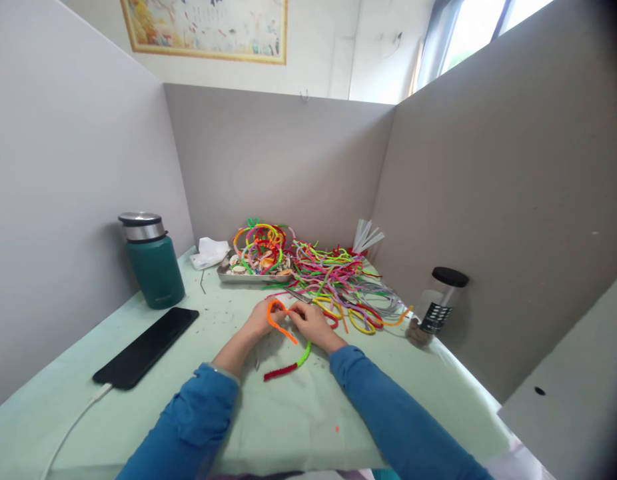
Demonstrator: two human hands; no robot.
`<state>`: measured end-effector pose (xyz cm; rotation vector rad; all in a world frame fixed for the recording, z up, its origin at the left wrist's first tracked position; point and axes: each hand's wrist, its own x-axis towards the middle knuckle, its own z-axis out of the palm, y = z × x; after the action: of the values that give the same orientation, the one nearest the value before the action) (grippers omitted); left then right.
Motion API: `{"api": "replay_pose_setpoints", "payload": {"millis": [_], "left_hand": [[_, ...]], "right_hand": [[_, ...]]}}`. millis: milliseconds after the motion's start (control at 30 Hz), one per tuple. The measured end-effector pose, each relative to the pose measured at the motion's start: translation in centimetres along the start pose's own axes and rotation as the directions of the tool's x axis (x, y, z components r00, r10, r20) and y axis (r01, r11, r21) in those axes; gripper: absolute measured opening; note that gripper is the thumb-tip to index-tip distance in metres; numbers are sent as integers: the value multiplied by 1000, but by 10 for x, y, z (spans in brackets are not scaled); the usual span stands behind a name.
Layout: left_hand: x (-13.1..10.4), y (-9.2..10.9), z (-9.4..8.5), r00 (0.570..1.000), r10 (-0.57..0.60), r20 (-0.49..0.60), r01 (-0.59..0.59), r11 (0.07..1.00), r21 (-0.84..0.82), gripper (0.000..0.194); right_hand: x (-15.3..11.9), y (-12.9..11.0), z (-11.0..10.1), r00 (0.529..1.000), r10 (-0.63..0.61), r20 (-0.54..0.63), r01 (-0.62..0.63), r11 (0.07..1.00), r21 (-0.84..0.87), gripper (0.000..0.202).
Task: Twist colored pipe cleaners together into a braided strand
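An orange pipe cleaner (271,319) is bent into a loop between my two hands, with one tail hanging down to the right. My left hand (261,319) is closed on the loop's left side. The fingertips of my right hand (310,321) pinch it where its strands meet. Below my right hand lies a pipe cleaner (283,373), dark red at one end and bright green at the other; its upper part is hidden behind that hand. Just behind my right hand rests what looks like a pair of scissors (299,296), partly covered.
A metal tray (253,279) of colourful twisted pieces stands at the back, beside a heap of pipe cleaners (333,270). On the left are a green bottle (156,272), a phone (146,348) with a cable and white tissue (210,253). A black-lidded jar (437,307) stands right. Grey partitions surround the table.
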<state>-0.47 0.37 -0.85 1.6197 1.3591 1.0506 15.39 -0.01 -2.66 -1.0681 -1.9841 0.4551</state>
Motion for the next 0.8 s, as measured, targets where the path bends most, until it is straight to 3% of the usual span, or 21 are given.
{"api": "replay_pose_setpoints", "payload": {"millis": [133,800], "left_hand": [[1,-1,-2,997,82,10,-82,994,75,19],[3,-5,-2,990,131,56,-135,988,72,18]], "right_hand": [[0,0,0,1000,-1,-3,1,1000,10,16],[0,-3,-3,1000,1,4,-1,1000,11,17]]}}
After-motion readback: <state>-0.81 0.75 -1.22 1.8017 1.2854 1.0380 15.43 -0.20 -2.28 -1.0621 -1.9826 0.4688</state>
